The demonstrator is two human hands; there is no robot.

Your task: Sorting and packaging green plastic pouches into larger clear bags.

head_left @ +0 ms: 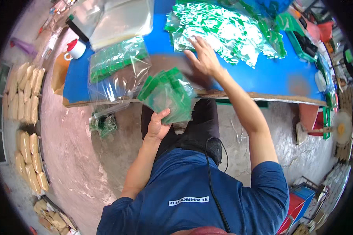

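— What is seen from the head view at the left hand (157, 126)?

— A fanned stack (168, 94) of small green-printed clear bags is pinched in it, thumb on the near face, fingers behind. The stack is held up just in front of the near edge of the blue tabletop (262, 80), above the lap.

— And the right hand (203, 56)?

— It is laid flat with fingers spread on the near edge of a loose pile (223, 31) of the same shiny bags, heaped at the far middle of the tabletop. Nothing appears to be gripped, though the fingertips are partly lost in the glare.

— What lies beside?

— A large clear sack (117, 70) filled with green bags is draped over the left part of the tabletop, its lower end hanging off the edge. Behind it a folded sheet of clear plastic (121, 19) is seen, and a white mug (76, 49) with a red lid stands to the left. Tan sacks (25, 94) are lined up on the floor at far left.
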